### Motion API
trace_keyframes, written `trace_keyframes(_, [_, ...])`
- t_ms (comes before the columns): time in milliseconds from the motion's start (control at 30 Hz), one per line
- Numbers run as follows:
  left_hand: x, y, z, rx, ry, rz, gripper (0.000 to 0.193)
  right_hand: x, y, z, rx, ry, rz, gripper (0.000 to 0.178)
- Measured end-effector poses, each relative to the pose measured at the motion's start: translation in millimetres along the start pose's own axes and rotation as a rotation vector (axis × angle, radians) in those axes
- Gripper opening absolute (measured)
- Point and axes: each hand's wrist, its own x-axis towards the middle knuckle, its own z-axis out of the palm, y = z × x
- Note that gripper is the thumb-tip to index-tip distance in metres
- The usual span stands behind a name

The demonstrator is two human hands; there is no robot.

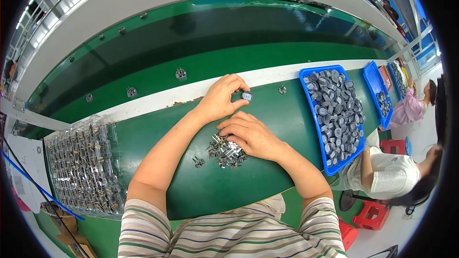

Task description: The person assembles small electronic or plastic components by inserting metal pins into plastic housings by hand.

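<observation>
Grey round part (246, 96) pinched in the left grip (222, 98); below it, the right grip (256, 137) (its hold I can't tell) curls over metal pieces (228, 155), apparently picking; next wants a fine pinch.

Factory assembly line: long green belt (167, 67) dotted with small components (180, 74), green surface (287, 124) alongside, blue tray (331, 169) heaped with gray round parts (337, 114), co-worker in white (394, 174) nearby, red stool (374, 215).
</observation>
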Motion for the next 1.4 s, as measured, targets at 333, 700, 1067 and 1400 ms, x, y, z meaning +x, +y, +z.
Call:
trace_keyframes(333, [1.1,0.0,-1.3,0.035,-0.018,0.039,0.031,-0.4,6.0,-12.4,0.448,0.304,0.443,0.019])
trace_keyframes(700, [0.3,6.7,-2.1,0.037,-0.035,-0.004,0.032,-11.9,36.4,-42.4,-0.286,0.443,0.599,0.010])
trace_keyframes(1067, [-1.6,6.9,-3.4,0.134,-0.108,0.077,0.038,-15.7,27.1,-72.7,0.004,0.166,0.507,0.011])
trace_keyframes(1400, [-2.7,8.0,-2.0,0.174,-0.116,0.089,0.036,-9.8,24.7,-70.0,-0.075,0.264,0.661,0.015])
